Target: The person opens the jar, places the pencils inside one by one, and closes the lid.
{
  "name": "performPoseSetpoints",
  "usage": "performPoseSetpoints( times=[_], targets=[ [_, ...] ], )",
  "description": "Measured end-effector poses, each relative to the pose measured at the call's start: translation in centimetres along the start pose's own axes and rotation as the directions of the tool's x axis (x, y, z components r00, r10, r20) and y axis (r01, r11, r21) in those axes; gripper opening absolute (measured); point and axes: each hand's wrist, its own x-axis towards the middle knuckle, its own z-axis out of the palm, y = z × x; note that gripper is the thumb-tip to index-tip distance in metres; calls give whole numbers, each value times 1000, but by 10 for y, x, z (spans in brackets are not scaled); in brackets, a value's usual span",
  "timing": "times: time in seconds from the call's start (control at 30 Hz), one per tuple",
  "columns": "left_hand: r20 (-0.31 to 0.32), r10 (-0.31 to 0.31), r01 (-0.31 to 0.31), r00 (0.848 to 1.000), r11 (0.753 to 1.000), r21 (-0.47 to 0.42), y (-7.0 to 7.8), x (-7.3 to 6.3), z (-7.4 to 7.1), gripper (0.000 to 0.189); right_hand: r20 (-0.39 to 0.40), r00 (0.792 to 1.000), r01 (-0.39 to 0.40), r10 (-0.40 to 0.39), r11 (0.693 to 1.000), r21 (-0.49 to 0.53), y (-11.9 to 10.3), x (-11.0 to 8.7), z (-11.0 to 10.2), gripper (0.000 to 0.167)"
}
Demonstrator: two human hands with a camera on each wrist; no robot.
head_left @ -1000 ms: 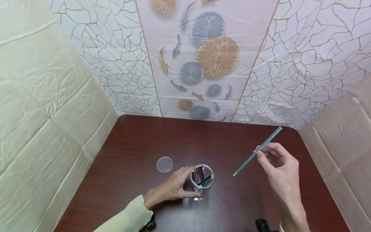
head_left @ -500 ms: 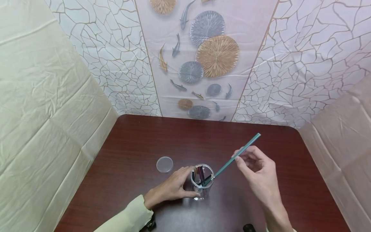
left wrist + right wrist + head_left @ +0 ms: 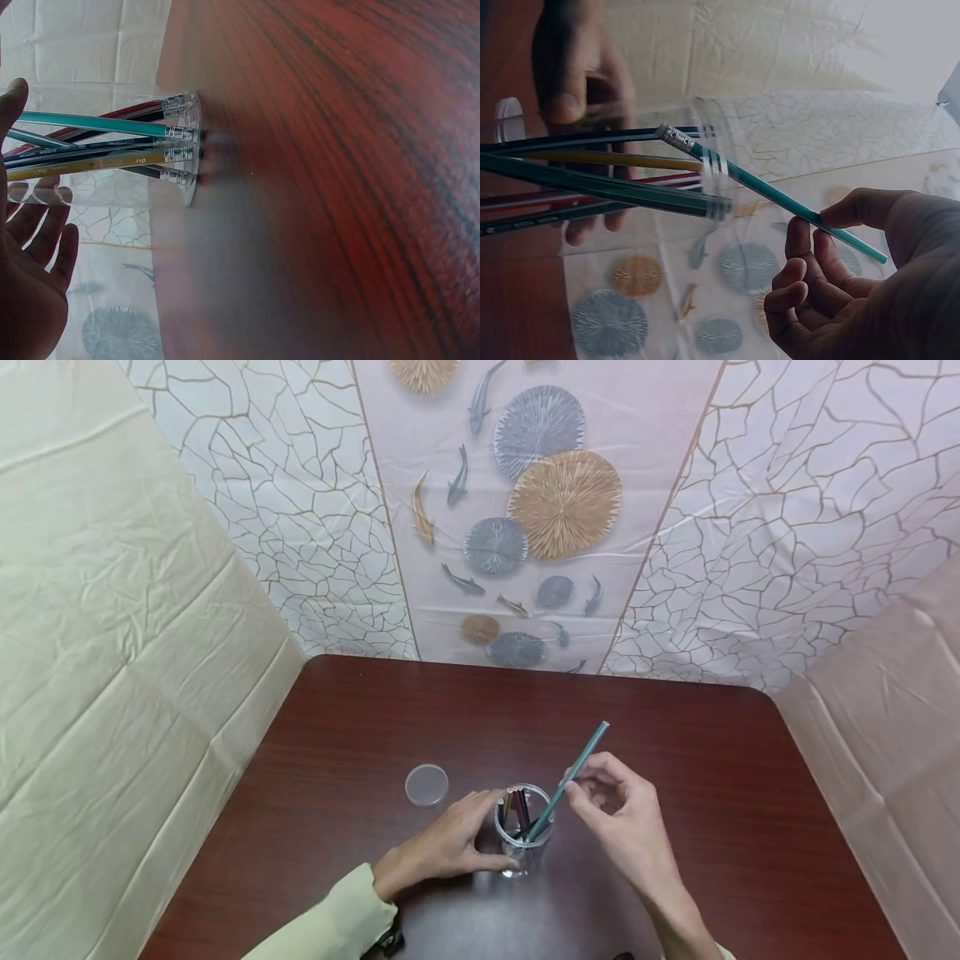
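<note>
A clear plastic jar (image 3: 534, 857) stands upright on the table, holding several pencils with their eraser ends down. My left hand (image 3: 457, 839) grips the jar from its left side, thumb in front and fingers behind. My right hand (image 3: 626, 818) pinches a teal pencil (image 3: 776, 196) between thumb and fingertips near its plain end. That pencil slants down to the left, and its eraser end is inside the jar's mouth in the right wrist view. Among the pencils in the jar are a yellow pencil (image 3: 97, 163), a red one (image 3: 131, 111) and another teal one (image 3: 97, 124).
A round clear lid (image 3: 426, 786) lies on the dark red-brown table (image 3: 360, 718), left of and behind the jar. Patterned cloth (image 3: 525, 593) hangs behind the table's back edge, with plain cream cloth (image 3: 135, 652) along the left side.
My right hand has moved left with the teal pencil, bringing its eraser end from right of the jar into the mouth. The pencil is now steeper. My left hand and the jar stay put.
</note>
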Motion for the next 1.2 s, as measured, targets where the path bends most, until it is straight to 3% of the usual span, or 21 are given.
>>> performPoseSetpoints(
  times=[0.27, 0.53, 0.67, 0.83, 1.03, 1.2],
  targets=[
    [-8, 23, -23, 1000, 1000, 10, 0, 1, 0, 87, 15, 999, -41, 42, 996, -74, 11, -1, 9, 16],
    [-1, 10, -10, 1000, 1000, 11, 1, 1, -1, 85, -11, 1000, -27, 26, 991, -133, 19, 1, 9, 20],
    [13, -5, 5, 1000, 1000, 4, 1, 1, -1, 84, 7, 1000, 13, -12, 991, -130, 20, -1, 9, 21],
    [17, -14, 14, 1000, 1000, 14, 1, 1, 0, 83, 54, 992, 116, -110, 984, -137, 19, -4, 10, 20],
    [-5, 34, -34, 999, 999, 42, -1, 0, 1, 84, 118, 969, 236, -218, 956, -174, 24, -7, 9, 26],
    [-8, 40, -39, 999, 999, 36, -2, 0, 1, 84, 130, 960, 272, -248, 936, -225, 29, -8, 12, 29]
  ],
)
